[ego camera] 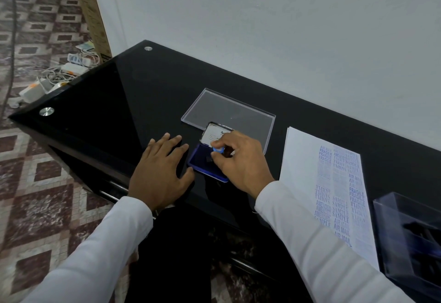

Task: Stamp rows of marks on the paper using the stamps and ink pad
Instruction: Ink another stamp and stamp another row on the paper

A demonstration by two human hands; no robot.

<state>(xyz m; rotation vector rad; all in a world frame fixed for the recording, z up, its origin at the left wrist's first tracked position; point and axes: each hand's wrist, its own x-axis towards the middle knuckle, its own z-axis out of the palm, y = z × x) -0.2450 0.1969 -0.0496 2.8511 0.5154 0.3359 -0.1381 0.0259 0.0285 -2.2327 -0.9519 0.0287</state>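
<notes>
A blue ink pad [202, 164] lies open on the black glass table [119, 102], its lid [211, 133] tipped up behind it. My right hand [241, 161] pinches a small stamp with a light blue handle [218, 149] and holds it down over the pad. My left hand [162, 171] rests flat on the table just left of the pad, fingers spread, thumb near the pad's edge. To the right lies the white paper [303, 166], covered with columns of blue marks reading FRAGILE, SAMPLE and AIR MAIL.
A clear plastic lid [214, 104] lies flat behind the ink pad. A clear box holding dark stamps [410, 231] stands at the right edge. A white wall runs behind the table. Cables and power strips [59, 73] lie on the tiled floor to the left.
</notes>
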